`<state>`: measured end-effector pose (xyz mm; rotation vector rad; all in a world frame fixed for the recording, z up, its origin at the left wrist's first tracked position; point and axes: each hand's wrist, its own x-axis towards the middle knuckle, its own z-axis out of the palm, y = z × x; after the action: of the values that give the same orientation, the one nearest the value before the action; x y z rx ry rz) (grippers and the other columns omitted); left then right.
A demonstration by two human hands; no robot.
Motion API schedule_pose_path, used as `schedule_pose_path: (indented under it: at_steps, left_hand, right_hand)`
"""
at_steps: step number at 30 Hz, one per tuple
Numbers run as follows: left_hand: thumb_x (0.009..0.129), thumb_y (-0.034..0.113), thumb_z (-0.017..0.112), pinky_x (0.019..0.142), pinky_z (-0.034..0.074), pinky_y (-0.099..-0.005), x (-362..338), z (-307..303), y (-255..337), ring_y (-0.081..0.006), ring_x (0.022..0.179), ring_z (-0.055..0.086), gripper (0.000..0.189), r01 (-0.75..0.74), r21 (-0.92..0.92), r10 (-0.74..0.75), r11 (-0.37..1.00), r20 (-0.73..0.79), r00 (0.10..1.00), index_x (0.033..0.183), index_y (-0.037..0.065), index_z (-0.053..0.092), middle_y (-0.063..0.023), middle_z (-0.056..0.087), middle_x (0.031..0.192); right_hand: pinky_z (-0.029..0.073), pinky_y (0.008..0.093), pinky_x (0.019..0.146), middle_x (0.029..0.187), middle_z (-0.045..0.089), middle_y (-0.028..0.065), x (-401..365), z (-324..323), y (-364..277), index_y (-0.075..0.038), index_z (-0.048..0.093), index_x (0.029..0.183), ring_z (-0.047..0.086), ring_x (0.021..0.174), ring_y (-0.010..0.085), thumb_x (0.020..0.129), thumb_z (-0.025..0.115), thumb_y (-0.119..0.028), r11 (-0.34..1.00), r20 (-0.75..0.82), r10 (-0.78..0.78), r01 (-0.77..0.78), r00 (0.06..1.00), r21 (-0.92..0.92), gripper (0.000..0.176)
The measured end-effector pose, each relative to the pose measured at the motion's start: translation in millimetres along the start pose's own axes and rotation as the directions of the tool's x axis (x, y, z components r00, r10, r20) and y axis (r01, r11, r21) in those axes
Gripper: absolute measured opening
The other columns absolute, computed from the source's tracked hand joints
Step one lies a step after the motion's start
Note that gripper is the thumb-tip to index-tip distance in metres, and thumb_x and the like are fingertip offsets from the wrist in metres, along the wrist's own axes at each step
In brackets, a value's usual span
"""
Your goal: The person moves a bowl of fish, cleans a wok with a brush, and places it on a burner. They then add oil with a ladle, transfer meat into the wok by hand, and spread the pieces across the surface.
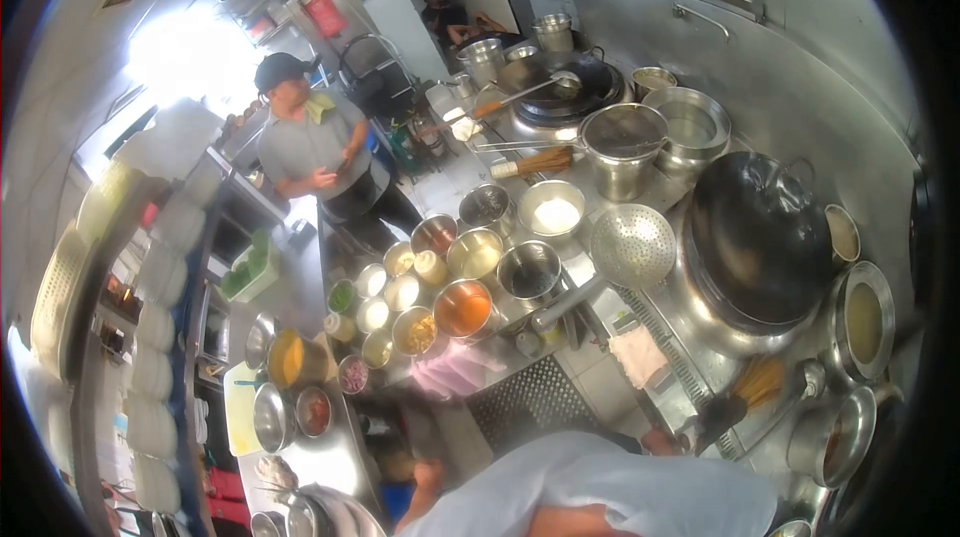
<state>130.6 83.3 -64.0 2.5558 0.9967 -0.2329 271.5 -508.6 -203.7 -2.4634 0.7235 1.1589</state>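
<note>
Low in the view, my left hand (428, 480) hangs beside the steel prep counter, its fingers small and indistinct. My right hand (658, 441) is at the front edge of the stove, partly covered by my sleeve. Right next to it lies the dark handle (718, 421) of a bamboo wok brush (760, 381); I cannot tell whether the hand grips it. A ladle (812, 377) rests beside the brush on the stove top. Above the hand, a folded pale cloth (638, 356) lies on the stove edge. A large black wok (755, 247) sits on the burner.
A perforated strainer (633, 245) lies beside the wok. Pots of sauces and seasonings, including an orange one (464, 309), crowd the middle station. A pink cloth (455, 369) hangs there. A co-worker (315, 137) in a cap stands at the far left. A perforated mat (535, 402) covers the floor.
</note>
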Motion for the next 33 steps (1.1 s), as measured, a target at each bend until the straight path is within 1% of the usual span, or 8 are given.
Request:
schedule_pose_path:
  at_steps: [2, 5, 8, 11, 14, 20, 29, 33]
  left_hand:
    - [0.076, 0.010, 0.074, 0.074, 0.056, -0.0363, 5.0, -0.1, 3.9, -0.0200, 0.079, 0.069, 0.014, -0.024, -0.014, 0.024, 1.000, 0.002, 1.000, 0.089, 0.005, 0.073, -0.0094, 0.073, 0.084]
    - [0.078, 0.002, 0.070, 0.068, 0.057, -0.0356, 6.0, -0.8, 12.3, -0.0210, 0.075, 0.069, 0.008, 0.259, -0.404, -0.226, 0.877, 0.128, 0.966, 0.085, 0.001, 0.070, -0.0116, 0.071, 0.083]
    - [0.080, -0.003, 0.068, 0.059, 0.056, -0.0354, 8.6, 4.4, 5.5, -0.0222, 0.069, 0.068, 0.005, 0.260, -0.540, -0.191, 0.801, 0.181, 0.965, 0.084, -0.002, 0.067, -0.0123, 0.069, 0.079]
    - [0.086, 0.005, 0.067, 0.054, 0.055, -0.0364, 2.0, 2.5, 4.1, -0.0235, 0.066, 0.068, 0.009, 0.138, -0.446, -0.141, 0.884, 0.027, 0.990, 0.085, -0.004, 0.065, -0.0133, 0.067, 0.074]
    - [0.087, 0.041, 0.064, 0.079, 0.053, -0.0466, -5.9, -10.8, 20.3, -0.0400, 0.087, 0.069, 0.046, 0.357, -0.395, -0.403, 0.847, -0.039, 0.914, 0.092, -0.004, 0.072, -0.0239, 0.071, 0.091]
    - [0.092, 0.050, 0.055, 0.083, 0.051, -0.0512, -17.3, -27.3, 51.6, -0.0470, 0.091, 0.067, 0.063, 0.251, -0.218, -0.303, 0.943, -0.246, 0.921, 0.091, -0.011, 0.070, -0.0333, 0.068, 0.092]
    - [0.090, 0.056, 0.055, 0.093, 0.049, -0.0489, -21.7, -52.2, 77.9, -0.0460, 0.105, 0.064, 0.069, 0.401, -0.240, -0.443, 0.884, -0.154, 0.883, 0.104, -0.010, 0.069, -0.0319, 0.067, 0.106]
    - [0.091, 0.056, 0.053, 0.094, 0.048, -0.0493, 7.9, -6.8, 20.2, -0.0454, 0.109, 0.062, 0.068, 0.341, -0.111, -0.347, 0.933, -0.043, 0.937, 0.107, -0.008, 0.068, -0.0304, 0.066, 0.112]
  right_hand:
    - [0.033, 0.0477, 0.114, 0.150, 0.042, 0.0223, -1.8, -2.3, 1.7, 0.001, 0.047, 0.141, 0.039, 0.140, 0.0395, 0.087, 0.053, -0.022, 0.999, 0.026, -0.033, 0.033, 0.999, 0.006, 0.059]
    - [0.034, 0.0477, 0.113, 0.147, 0.043, 0.0225, 2.9, -0.7, 5.7, 0.001, 0.049, 0.139, 0.041, 0.137, 0.0393, 0.086, 0.054, -0.021, 0.999, 0.030, -0.043, 0.043, 0.999, -0.025, 0.057]
    - [0.036, 0.0476, 0.112, 0.144, 0.045, 0.0227, 8.0, 1.6, 8.9, 0.001, 0.050, 0.136, 0.043, 0.135, 0.0392, 0.086, 0.055, -0.020, 0.997, 0.032, -0.064, 0.066, 0.997, -0.049, 0.054]
    - [0.037, 0.0476, 0.110, 0.141, 0.047, 0.0230, 12.9, 4.0, 12.7, 0.000, 0.052, 0.134, 0.045, 0.133, 0.0390, 0.086, 0.055, -0.020, 0.994, 0.034, -0.082, 0.084, 0.996, -0.077, 0.052]
    - [0.038, 0.0475, 0.109, 0.138, 0.049, 0.0232, 18.9, 6.2, 12.6, 0.000, 0.054, 0.131, 0.047, 0.130, 0.0388, 0.085, 0.056, -0.019, 0.990, 0.034, -0.101, 0.104, 0.994, -0.099, 0.050]
    - [0.041, 0.0474, 0.106, 0.132, 0.052, 0.0236, 28.8, 7.2, 12.7, -0.001, 0.058, 0.126, 0.051, 0.126, 0.0384, 0.084, 0.057, -0.018, 0.981, 0.035, -0.139, 0.142, 0.990, -0.134, 0.045]
    - [0.045, 0.0472, 0.102, 0.123, 0.058, 0.0243, 40.3, 12.1, 15.5, -0.001, 0.063, 0.118, 0.056, 0.119, 0.0378, 0.083, 0.059, -0.016, 0.959, 0.034, -0.202, 0.205, 0.979, -0.198, 0.038]
    - [0.047, 0.0471, 0.101, 0.119, 0.060, 0.0246, 44.5, 17.9, 17.2, -0.002, 0.066, 0.115, 0.059, 0.116, 0.0375, 0.082, 0.060, -0.015, 0.949, 0.029, -0.225, 0.226, 0.974, -0.221, 0.035]
